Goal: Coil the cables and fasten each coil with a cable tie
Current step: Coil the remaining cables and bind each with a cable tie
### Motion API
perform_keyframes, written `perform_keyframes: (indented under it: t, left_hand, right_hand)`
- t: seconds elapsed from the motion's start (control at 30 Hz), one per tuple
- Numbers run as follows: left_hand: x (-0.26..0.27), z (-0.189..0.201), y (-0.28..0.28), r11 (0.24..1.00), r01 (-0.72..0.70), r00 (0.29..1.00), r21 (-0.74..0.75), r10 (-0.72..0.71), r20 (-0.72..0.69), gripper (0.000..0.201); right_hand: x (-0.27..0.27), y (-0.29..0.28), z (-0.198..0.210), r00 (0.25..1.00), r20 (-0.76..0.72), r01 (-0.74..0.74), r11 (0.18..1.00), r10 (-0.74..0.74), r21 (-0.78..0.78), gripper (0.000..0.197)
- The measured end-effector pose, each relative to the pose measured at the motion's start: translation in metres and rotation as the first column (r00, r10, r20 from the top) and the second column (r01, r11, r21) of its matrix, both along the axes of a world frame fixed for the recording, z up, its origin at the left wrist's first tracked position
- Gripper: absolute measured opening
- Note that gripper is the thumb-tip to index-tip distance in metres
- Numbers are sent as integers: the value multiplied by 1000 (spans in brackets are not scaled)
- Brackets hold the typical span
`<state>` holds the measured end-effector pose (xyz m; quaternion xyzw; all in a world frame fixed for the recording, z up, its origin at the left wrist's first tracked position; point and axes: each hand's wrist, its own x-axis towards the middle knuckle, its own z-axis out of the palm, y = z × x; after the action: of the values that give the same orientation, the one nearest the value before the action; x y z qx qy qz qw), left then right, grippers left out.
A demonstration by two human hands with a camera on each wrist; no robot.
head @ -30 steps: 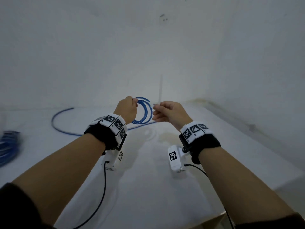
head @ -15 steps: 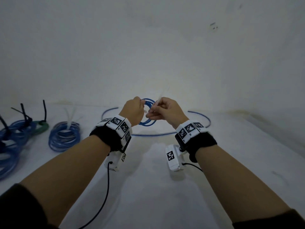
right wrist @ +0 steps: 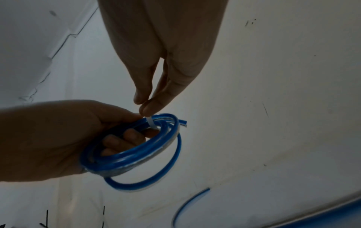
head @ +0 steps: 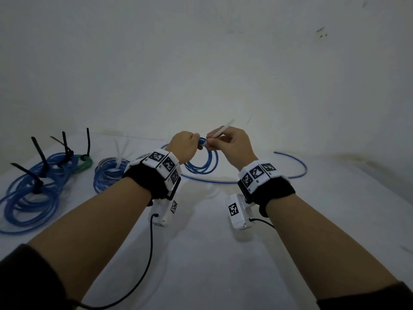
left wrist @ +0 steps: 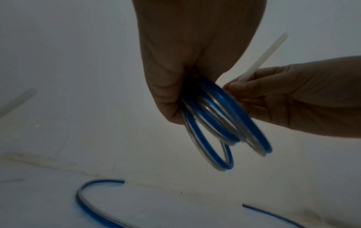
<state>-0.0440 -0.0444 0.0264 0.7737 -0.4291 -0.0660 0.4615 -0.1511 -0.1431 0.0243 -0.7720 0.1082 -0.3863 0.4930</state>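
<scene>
White worktop [head: 223,253] carries tied blue coils [head: 33,189] far left. Above it, our left hand [head: 185,148] grip is clamped on the blue cable coil [head: 202,163]; right hand [head: 232,142] grip pinches the white cable tie [right wrist: 151,123] wrapped over it. Risk: loose loops spring apart, tie slips.

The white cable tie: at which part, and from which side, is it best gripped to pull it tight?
Grip the white cable tie by its free tail, from the right, probably: it sticks up beyond the right hand, while the left hand covers the blue coil.
</scene>
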Motion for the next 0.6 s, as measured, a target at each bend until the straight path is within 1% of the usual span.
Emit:
perform_keyframes:
  t: [0.07,0.13,0.2,0.23,0.27,0.37,0.4,0.43,0.53,0.6]
  left_hand:
    - [1,2,-1,999,8,996,-36,-12,-85,35]
    - [2,4,-2,998,1,990,-69,-10,-139,32]
    - [3,1,-3,996,-9,985,-94,-8,-174,26]
    - [3,0,-3,994,-13,981,-110,-9,-195,21]
    - [2,-1,-3,992,-16,979,-125,-10,-204,17]
    - [1,-5,-3,985,-15,986,-174,-15,-169,15]
    - [0,-6,-3,979,-11,987,-201,-23,-161,15]
    - [-1,-6,-3,974,-1,987,-228,-36,-158,15]
    - [-6,-6,-4,957,40,986,-288,-85,-145,14]
    - [-8,-6,-5,948,63,986,-313,-107,-128,14]
  right_hand:
    - [1,2,-2,1000,-10,-7,1000,7,-2,9]
    - [-1,6,-3,999,2,-34,999,34,25,4]
    - [-3,9,-3,998,26,-57,996,55,73,16]
    - [-4,11,-1,997,42,-67,992,63,109,19]
    - [-5,11,0,995,69,-77,987,68,141,17]
    - [-8,10,4,987,158,-73,976,41,206,4]
    - [-8,11,6,985,171,-63,973,25,223,5]
    - [-8,11,6,984,175,-49,970,6,238,7]
    - [-7,11,8,985,169,-12,962,-36,273,24]
    - [-6,10,9,988,149,-11,962,-32,273,25]
